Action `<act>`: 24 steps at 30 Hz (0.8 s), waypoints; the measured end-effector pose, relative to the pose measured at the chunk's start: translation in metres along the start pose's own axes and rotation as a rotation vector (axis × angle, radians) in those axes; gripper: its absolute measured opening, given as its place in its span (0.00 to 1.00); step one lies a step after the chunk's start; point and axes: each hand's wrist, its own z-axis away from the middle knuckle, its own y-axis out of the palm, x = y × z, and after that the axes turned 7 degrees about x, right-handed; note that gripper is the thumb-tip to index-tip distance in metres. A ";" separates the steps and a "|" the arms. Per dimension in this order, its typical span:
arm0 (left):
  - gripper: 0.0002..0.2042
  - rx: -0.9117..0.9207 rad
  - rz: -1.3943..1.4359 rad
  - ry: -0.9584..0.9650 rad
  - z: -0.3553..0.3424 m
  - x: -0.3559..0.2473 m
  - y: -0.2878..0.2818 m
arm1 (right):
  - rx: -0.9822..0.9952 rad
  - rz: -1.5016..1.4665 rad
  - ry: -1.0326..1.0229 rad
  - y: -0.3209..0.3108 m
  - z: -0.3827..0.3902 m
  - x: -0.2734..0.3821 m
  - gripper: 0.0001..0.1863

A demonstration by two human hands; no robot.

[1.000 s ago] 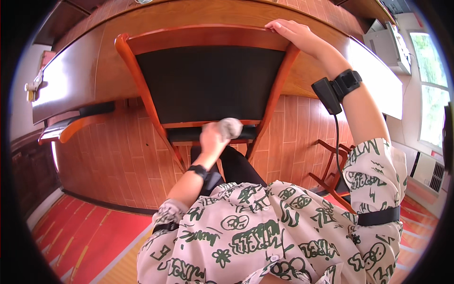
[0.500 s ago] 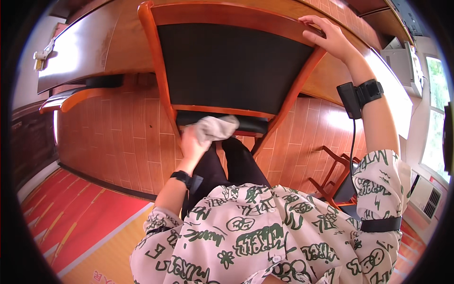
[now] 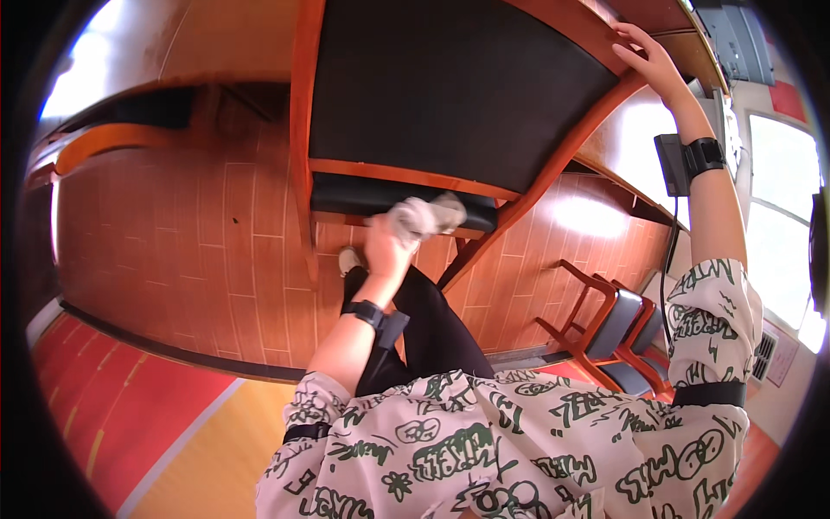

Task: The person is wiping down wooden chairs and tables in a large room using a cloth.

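Note:
In front of me stands a wooden chair (image 3: 458, 95) with reddish-brown rails and a black padded back, its back turned toward me. My left hand (image 3: 386, 253) is closed around a crumpled greyish-white cloth (image 3: 417, 220), slightly blurred by motion. It is low by the rear edge of the black seat (image 3: 363, 195), below the backrest; I cannot tell if the cloth touches the seat. Up at the right, my right hand (image 3: 650, 62) grips the top corner of the chair's back, fingers over the rail and thumb on the near side.
A brown glossy table (image 3: 216, 39) stands beyond the chair. Another chair (image 3: 121, 143) is at its left. More black-seated chairs (image 3: 609, 324) stand at the right near a bright window (image 3: 782, 164). Under me are wood-look floor tiles (image 3: 233, 294) and a red and yellow mat (image 3: 130, 389).
My view has moved closer to the chair and shifted. My left hand, still with the cloth, has moved right along the seat's rear edge. My right hand stays on the top rail.

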 end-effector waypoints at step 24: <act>0.31 -0.620 0.195 -0.322 0.002 0.128 -0.076 | -0.179 0.310 -0.296 -0.026 -0.056 0.023 0.24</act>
